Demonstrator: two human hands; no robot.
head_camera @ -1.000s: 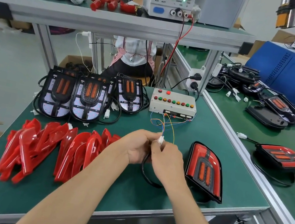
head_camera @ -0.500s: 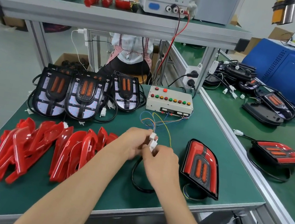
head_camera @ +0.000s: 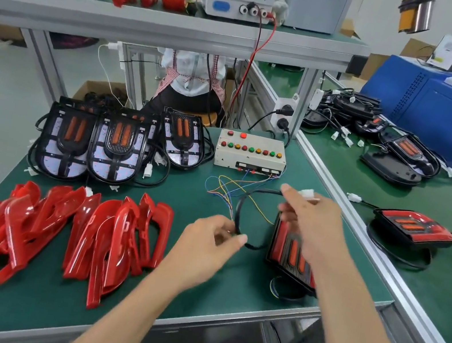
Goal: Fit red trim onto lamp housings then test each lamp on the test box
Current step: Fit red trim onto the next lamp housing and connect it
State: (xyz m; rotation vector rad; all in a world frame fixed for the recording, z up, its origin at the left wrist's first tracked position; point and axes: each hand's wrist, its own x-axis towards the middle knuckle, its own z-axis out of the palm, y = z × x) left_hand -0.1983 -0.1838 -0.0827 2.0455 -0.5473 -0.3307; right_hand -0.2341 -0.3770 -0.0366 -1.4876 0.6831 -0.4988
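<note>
The right hand (head_camera: 313,220) pinches the lamp's white plug (head_camera: 307,193) at its fingertips, the left hand (head_camera: 205,246) pinches the limp test-box wires (head_camera: 228,202); the rigid, light-looking lamp (head_camera: 290,252) lies just under the right fingers, probably best gripped by its black rim.

Glossy plastic on a matt desk

Red trim pieces (head_camera: 81,233) shine like smooth moulded plastic; the desk (head_camera: 37,307) wears matt green matting edged in brushed metal; the test box (head_camera: 250,153) looks dull painted.
</note>
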